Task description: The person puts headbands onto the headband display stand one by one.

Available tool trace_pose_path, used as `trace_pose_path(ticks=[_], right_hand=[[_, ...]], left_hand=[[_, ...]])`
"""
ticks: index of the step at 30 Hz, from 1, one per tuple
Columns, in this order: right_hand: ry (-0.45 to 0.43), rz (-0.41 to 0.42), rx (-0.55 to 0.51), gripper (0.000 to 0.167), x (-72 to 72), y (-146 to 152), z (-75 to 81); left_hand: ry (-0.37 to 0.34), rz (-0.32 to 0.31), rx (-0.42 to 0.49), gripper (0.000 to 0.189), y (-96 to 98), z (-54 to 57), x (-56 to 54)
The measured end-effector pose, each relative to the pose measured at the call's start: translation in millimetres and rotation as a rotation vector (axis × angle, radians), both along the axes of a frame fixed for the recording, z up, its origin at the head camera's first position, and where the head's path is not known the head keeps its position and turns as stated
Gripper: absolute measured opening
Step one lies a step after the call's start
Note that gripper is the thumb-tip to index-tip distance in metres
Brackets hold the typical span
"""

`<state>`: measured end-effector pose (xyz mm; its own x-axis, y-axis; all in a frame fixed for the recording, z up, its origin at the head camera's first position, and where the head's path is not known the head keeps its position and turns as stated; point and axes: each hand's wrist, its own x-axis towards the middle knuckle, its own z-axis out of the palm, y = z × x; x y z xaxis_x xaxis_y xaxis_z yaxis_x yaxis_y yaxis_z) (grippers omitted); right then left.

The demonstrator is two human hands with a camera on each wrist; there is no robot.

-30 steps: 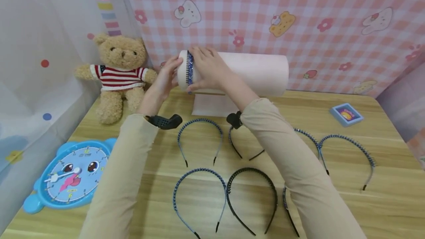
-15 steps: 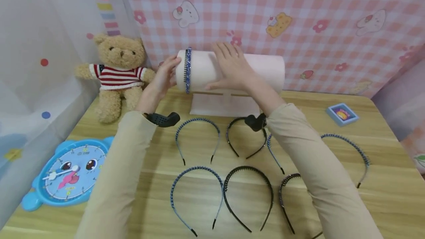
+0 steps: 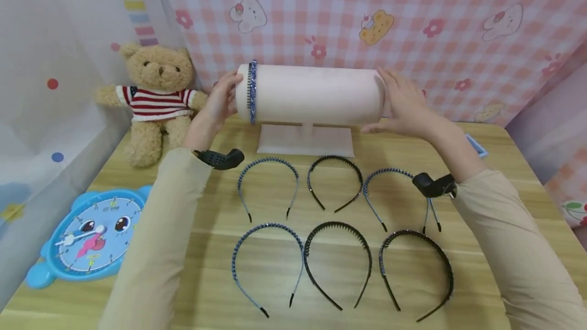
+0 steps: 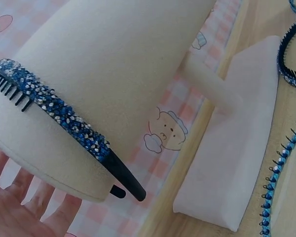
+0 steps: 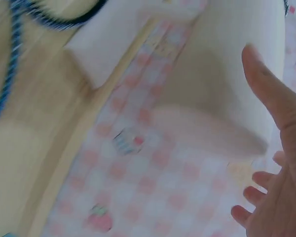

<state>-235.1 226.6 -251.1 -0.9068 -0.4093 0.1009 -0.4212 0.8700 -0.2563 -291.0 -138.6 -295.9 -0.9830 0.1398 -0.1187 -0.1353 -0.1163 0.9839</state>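
A pale cylindrical headband stand (image 3: 316, 94) lies across the back of the table on its flat base (image 3: 284, 139). Around its left end sits a glittery blue, toothed headband (image 3: 253, 93), whose black tip (image 4: 126, 177) hangs below the roll in the left wrist view. My left hand (image 3: 221, 97) rests against the roll's left end, its fingers (image 4: 39, 197) extended behind the rim. At the opposite end is my right hand (image 3: 405, 102), thumb and fingers spread and holding nothing; in the blurred right wrist view, contact with the roll is unclear.
Several headbands lie in two rows in front, including a blue one (image 3: 268, 225) and a black one (image 3: 337, 224). A teddy bear (image 3: 158, 98) sits at left behind a blue toy clock (image 3: 98, 236). A small blue frame (image 3: 476, 145) is partly hidden by the right arm.
My right hand has left the glittery headband and moved rightward along the roll to its right end. The left hand stays at the left end.
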Motion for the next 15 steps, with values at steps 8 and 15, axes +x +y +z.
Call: trace_pose_path(ticks=[8,15], right_hand=[[-0.266,-0.074,-0.086,0.112,22.7,70,-29.3],[-0.533,-0.141,0.161,0.086,42.9,137,-56.8]], left_hand=[[0.011,0.021,-0.028,0.057,1.6,4.6,-2.1],[0.02,0.014,-0.028,0.06,-5.2,5.5,0.5]])
